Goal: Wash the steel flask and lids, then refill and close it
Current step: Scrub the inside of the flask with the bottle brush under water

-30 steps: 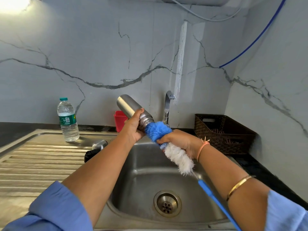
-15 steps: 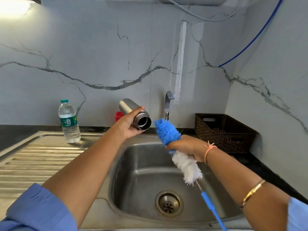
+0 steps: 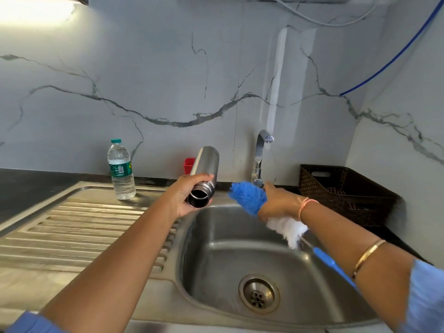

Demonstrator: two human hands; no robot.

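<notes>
The left grip (image 3: pixel 189 200) is wrapped round the neck end of the steel flask (image 3: pixel 206 164), held in the air above the left rim of the sink (image 3: pixel 216 260). Polished steel is likely slick if wet, rigid, and light while empty, so the narrower neck looks the safest hold. Its long axis slants: open mouth low toward the person, base high toward the wall. Further right, the right grip (image 3: pixel 281 205) clasps the bottle brush (image 3: pixel 247 197) mid-bristle, near the tap (image 3: pixel 260 150)

Counted one steel flask (image 3: pixel 207 168), one bottle brush (image 3: pixel 249 198), one water bottle (image 3: pixel 121 171), one tap (image 3: pixel 259 156), one sink (image 3: pixel 216 255), one woven basket (image 3: pixel 341 191), one red container (image 3: pixel 188 165)
</notes>
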